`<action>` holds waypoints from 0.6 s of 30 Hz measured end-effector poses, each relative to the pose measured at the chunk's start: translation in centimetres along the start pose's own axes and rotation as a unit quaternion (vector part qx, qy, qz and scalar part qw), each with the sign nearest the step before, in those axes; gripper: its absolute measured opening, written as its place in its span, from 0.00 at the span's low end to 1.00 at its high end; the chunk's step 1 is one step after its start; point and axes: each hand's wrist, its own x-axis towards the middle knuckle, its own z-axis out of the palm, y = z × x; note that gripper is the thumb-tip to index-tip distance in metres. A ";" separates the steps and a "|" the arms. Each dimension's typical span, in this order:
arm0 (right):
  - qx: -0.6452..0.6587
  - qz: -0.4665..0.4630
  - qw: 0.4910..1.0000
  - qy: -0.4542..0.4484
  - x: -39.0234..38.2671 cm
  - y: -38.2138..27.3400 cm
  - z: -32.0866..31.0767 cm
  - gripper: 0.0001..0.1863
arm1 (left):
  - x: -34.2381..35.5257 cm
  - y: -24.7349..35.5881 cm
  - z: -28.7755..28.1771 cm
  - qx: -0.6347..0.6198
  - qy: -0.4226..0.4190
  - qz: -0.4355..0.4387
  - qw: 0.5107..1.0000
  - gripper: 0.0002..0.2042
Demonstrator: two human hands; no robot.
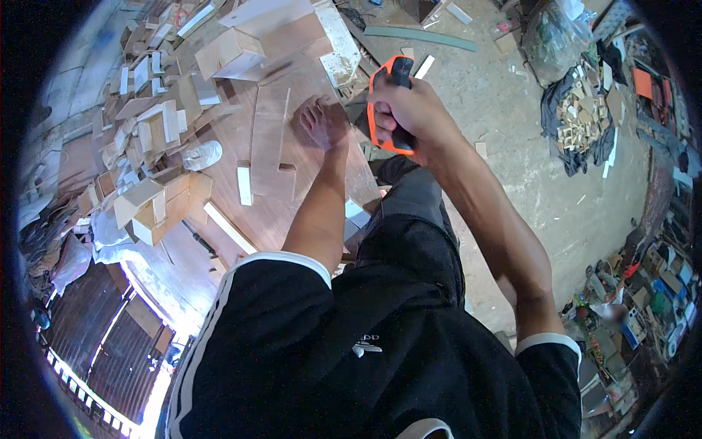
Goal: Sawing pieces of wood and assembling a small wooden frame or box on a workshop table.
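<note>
My right hand [413,113] is wrapped round the orange and black handle of a handsaw [379,143], just past the right edge of the wooden worktable [227,146]. The saw's blade is mostly hidden from this angle. My left hand [324,123] lies palm down near that same edge, its fingers apart and pressing on a brown wooden board. Left of it lies a flat wooden panel [270,146] with a notch in its lower right side. A short white-faced strip [244,184] sits beside the panel.
Box-like wooden pieces [164,205] and many offcuts crowd the table's left side, around a clear plastic container [202,156]. Another wooden box [230,55] stands at the far end. On the floor to the right lies a dark sack of wood scraps [583,110]. Clutter lines the right wall.
</note>
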 end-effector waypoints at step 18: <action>-0.276 -0.045 0.959 -0.034 -6.9 -0.4 -3.3 0.08 | 0.2 0.9 -0.7 0.003 -0.019 -0.002 1.000 0.17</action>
